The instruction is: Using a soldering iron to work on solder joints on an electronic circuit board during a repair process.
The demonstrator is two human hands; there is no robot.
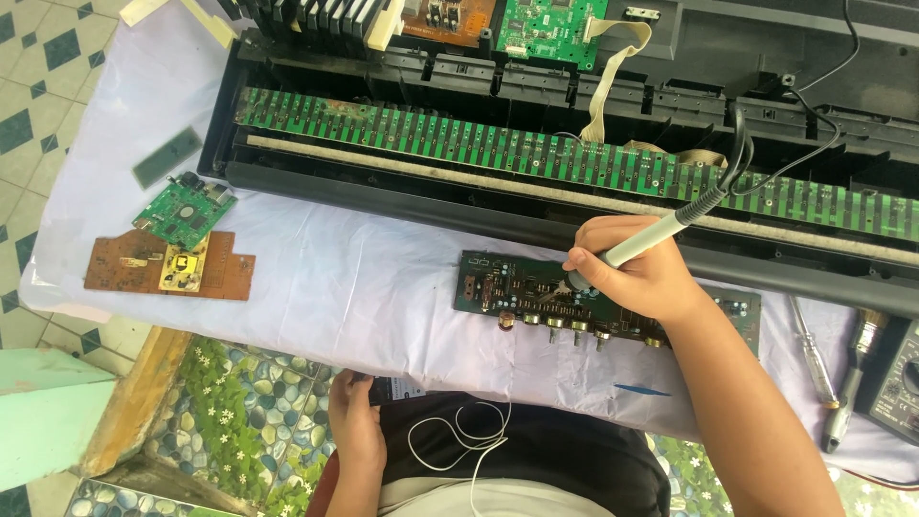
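Here, right hand [637, 278] grips soldering iron [661, 230] pen-style, tip down-left on dark circuit board [507, 287], board's long axis left-right; left hand [352, 421] rests at lap, grip unclear.

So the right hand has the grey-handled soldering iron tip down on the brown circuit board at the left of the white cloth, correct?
Not quite: in the head view the right hand holds the grey-handled soldering iron on the dark green circuit board with the row of knobs, mid-cloth. The brown circuit board lies untouched at the left.
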